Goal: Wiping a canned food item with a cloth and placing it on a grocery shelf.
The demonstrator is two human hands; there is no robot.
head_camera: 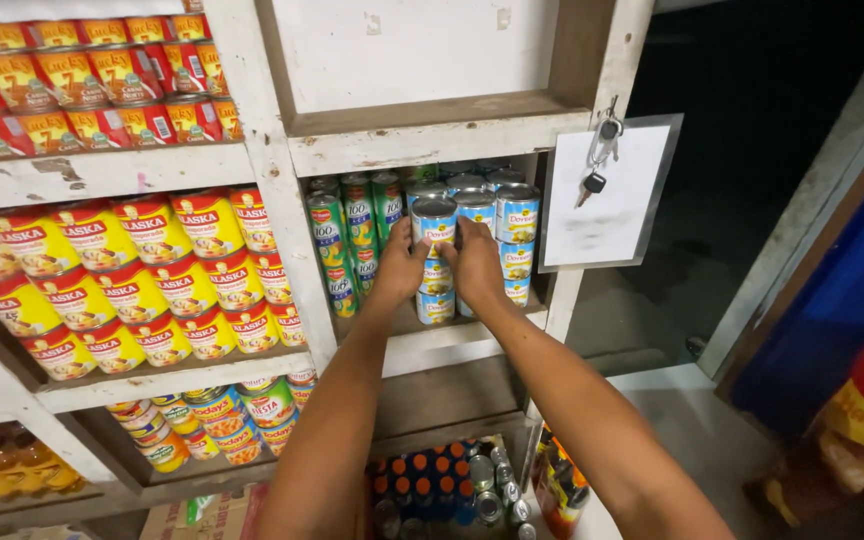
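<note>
Left hand [399, 262] and right hand [474, 258]: both reach into the white wooden shelf [432, 140], fingers curled partly closed around two neighbouring blue-and-white cans [435, 220] topping front stacks in the middle compartment, near its front edge. Beside them, at left: green cans [357, 215]. Adjacent compartment, left: stacked yellow-and-red cans [152, 270]; on the right post, a clipboard [607, 195] with keys [600, 150] hung over it.
</note>
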